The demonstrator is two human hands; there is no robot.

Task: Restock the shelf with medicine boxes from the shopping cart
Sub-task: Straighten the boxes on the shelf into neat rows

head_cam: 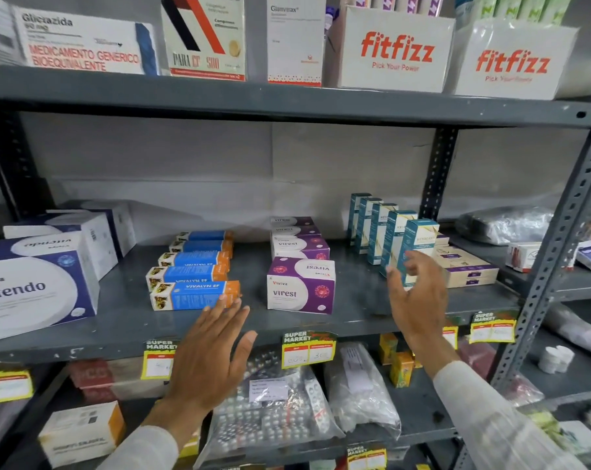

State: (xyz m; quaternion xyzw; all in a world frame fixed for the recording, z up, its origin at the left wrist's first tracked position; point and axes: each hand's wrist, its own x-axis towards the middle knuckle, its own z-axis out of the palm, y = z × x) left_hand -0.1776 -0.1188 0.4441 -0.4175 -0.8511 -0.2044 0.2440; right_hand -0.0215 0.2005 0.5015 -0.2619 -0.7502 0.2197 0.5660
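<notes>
Both hands are spread open, holding nothing. The left hand [208,359] hovers at the blue box [194,295] on the shelf [124,320]; the right hand [417,300], at 3 o'clock, reaches the teal box [419,242].

On the shelf [124,320], Vivalyn boxes [192,295] lie left of Virest boxes [300,290], Vitendo boxes [33,290] farthest left.

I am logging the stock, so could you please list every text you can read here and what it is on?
"fitfizz Pick Your Power": two white display boxes, top shelf.
"MEDICAMENTO GENERICO BIOEQUIVALENTE": white box, top left.
"vitendo": blue-and-white box.
"VIVALYN EF": blue-and-orange cartons.
"Viviva virest": purple-and-white boxes.
"SUPER MARKET": yellow price tags; prices too blurred.
Teal cartons: too blurred.
</notes>
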